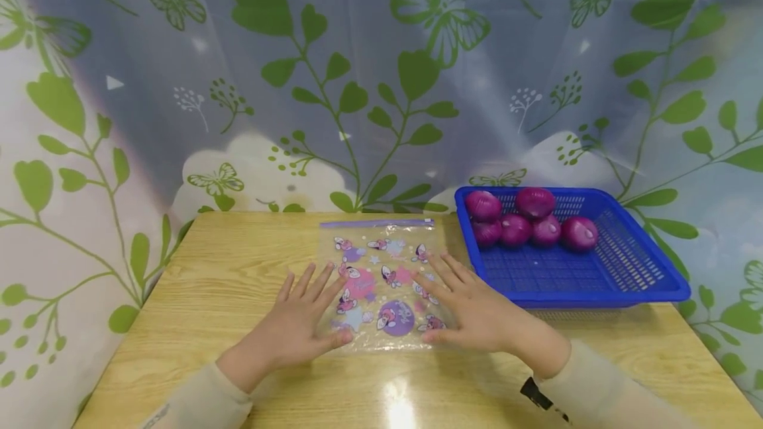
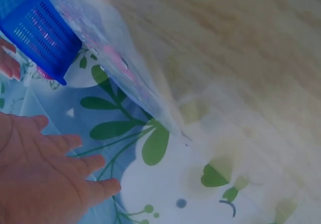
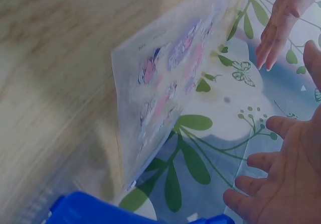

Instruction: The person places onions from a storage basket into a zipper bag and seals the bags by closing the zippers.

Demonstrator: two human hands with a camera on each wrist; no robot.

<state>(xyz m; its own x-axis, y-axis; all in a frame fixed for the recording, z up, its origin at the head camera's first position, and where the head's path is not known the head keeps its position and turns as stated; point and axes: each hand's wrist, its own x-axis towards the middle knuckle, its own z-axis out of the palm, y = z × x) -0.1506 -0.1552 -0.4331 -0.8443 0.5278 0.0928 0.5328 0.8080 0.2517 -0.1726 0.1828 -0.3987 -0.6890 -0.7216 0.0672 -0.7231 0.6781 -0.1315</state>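
1. A zip bag (image 1: 377, 286) lies by the bench's (image 1: 238, 257) back edge.
2. Left hand (image 1: 300, 324): fingers spread, at the bag's left side.
3. Right hand (image 1: 479, 310): fingers spread, at its right.
4. Red onions (image 1: 515, 230), blue basket (image 1: 584, 297): back right corner.

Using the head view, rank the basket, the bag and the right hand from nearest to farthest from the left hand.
1. Bag: immediately right of the left hand.
2. Right hand: across the bag, at its right side.
3. Basket: beyond the right hand, toward the table's far right.
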